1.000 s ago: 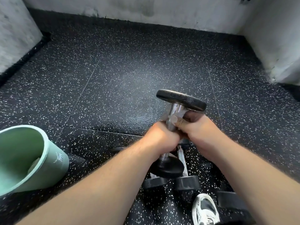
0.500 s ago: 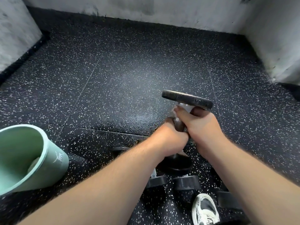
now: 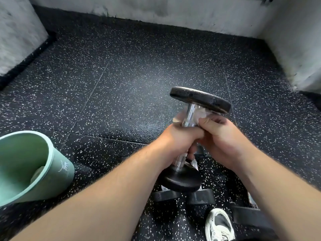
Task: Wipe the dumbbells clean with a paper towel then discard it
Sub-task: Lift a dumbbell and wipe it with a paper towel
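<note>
I hold a dumbbell (image 3: 199, 100) upright above the floor, with black round ends and a chrome handle. My left hand (image 3: 175, 141) grips the middle of the handle. My right hand (image 3: 224, 138) presses a crumpled white paper towel (image 3: 201, 114) against the upper part of the handle, just below the top plate. The lower black end (image 3: 180, 180) hangs under my left hand. More dumbbells (image 3: 199, 197) lie on the floor beneath, partly hidden by my arms.
A pale green bin (image 3: 52, 171) stands tilted at the left, its mouth towards me. Black speckled rubber floor (image 3: 130, 75) stretches ahead to grey concrete walls (image 3: 156, 9). My white and black shoe (image 3: 219, 225) shows at the bottom right.
My right hand with the towel slid up the handle to the top plate and has come back down a little. The dumbbell shifted slightly in my grip.
</note>
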{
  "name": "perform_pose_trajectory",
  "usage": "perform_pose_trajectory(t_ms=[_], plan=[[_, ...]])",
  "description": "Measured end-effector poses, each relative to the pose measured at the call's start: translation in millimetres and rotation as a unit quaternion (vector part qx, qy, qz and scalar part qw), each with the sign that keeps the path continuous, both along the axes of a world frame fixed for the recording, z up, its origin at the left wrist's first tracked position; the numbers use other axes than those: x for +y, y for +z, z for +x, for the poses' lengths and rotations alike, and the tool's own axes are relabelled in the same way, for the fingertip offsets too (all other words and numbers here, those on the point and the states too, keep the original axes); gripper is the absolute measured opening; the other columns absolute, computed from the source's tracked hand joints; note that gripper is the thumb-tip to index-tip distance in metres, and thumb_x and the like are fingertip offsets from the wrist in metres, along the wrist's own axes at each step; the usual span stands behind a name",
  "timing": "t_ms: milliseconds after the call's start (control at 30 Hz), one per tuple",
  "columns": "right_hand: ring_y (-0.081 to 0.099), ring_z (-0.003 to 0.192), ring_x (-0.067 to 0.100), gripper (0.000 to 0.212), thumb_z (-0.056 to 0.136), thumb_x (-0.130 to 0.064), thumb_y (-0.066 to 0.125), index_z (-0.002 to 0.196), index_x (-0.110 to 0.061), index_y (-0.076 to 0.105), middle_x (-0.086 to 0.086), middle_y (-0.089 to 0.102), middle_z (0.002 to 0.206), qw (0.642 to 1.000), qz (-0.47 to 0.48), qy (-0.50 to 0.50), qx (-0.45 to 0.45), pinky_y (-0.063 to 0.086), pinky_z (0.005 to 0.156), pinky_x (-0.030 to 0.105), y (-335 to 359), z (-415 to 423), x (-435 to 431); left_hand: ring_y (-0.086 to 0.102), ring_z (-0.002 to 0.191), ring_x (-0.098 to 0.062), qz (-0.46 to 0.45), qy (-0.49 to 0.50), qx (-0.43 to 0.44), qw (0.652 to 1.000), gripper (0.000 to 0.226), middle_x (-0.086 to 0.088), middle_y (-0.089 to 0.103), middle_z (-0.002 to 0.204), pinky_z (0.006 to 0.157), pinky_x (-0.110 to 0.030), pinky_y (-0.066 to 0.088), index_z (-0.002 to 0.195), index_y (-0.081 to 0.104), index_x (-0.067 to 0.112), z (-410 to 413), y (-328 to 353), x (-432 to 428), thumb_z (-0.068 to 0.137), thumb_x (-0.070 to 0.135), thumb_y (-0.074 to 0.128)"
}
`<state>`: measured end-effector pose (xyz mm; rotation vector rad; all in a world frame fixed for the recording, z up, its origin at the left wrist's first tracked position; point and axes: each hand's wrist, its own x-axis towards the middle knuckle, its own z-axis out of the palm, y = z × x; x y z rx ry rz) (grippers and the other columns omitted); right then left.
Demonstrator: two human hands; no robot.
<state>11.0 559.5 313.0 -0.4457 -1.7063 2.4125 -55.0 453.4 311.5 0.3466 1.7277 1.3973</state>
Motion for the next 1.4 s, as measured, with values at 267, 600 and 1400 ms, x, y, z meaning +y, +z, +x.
perform_pose_trajectory(t_ms=[267,600,1400], plan=[[0.039,0.076,0.067,0.094,0.071,-0.037,0.087,0.124,0.020,0.034,0.050,0.024,0.102,0.986,-0.126,0.105,-0.035,0.051,0.060,0.052,-5.5,4.9,11.1,0.039,0.046,-0.025,0.016,-0.104,-0.054,0.993,0.014,-0.010,0.047,0.044,0.069,-0.045,0.036,0.082,0.051,0.015,0.1,7.1,-7.0,0.071,0.015,0.061],[0.067,0.100,0.037,0.059,0.054,-0.051,0.092,0.096,-0.014,0.074,0.018,0.071,0.105,0.994,-0.022,0.097,-0.042,0.045,0.085,0.067,1.6,6.2,2.8,0.045,0.045,-0.024,0.000,-0.128,-0.050,0.990,0.008,-0.008,0.050,0.048,0.068,-0.039,0.043,0.081,0.052,0.007,2.5,9.0,-6.8,0.082,0.009,0.060],[0.058,0.130,0.016,0.020,0.084,-0.025,0.060,0.079,-0.032,0.078,0.005,0.067,0.132,0.991,-0.016,0.115,-0.067,0.052,0.102,0.036,7.1,2.1,-7.5,0.042,0.039,-0.021,0.028,-0.175,-0.031,0.984,0.025,-0.005,0.046,0.043,0.059,-0.034,0.040,0.062,0.046,0.009,7.1,7.0,-9.7,0.084,0.005,0.056]])
